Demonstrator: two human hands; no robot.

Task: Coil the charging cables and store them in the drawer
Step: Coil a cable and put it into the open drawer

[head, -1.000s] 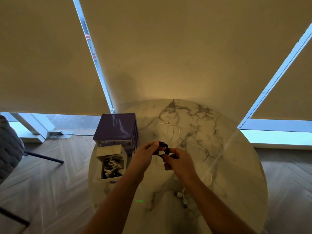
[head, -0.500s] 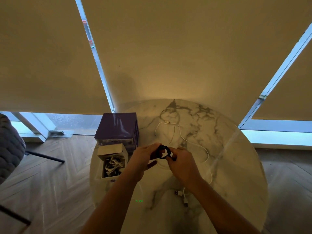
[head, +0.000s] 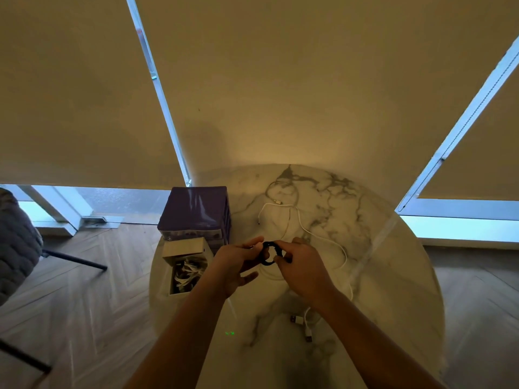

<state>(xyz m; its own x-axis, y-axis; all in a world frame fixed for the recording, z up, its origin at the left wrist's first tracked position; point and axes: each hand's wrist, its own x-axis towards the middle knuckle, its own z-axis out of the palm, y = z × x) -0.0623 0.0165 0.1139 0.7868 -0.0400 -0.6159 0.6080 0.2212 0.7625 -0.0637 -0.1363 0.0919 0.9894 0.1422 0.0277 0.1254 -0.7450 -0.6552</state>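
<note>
A small black cable coil [head: 265, 261] hangs above the round marble table [head: 393, 290], held between both hands. My left hand [head: 234, 265] pinches its left side with thumb and forefinger, the lower fingers spread loose. My right hand [head: 302, 269] grips its right side with curled fingers. A purple drawer unit [head: 195, 211] stands at the table's left edge. Its pulled-out drawer [head: 182, 249] in front holds several white coiled cables [head: 186, 275]. Loose white cables [head: 317, 234] trail across the table beyond and right of my hands, with plug ends [head: 302, 325] near my right forearm.
A grey padded chair [head: 16, 245] with dark legs stands on the wooden floor at the left. Beige roller blinds and window frames close off the space behind the table. The table's near and right parts carry only the cable ends.
The black coil has been turned so its ring faces the camera. My left hand's lower fingers have loosened and spread. Both hands have stayed over the same spot.
</note>
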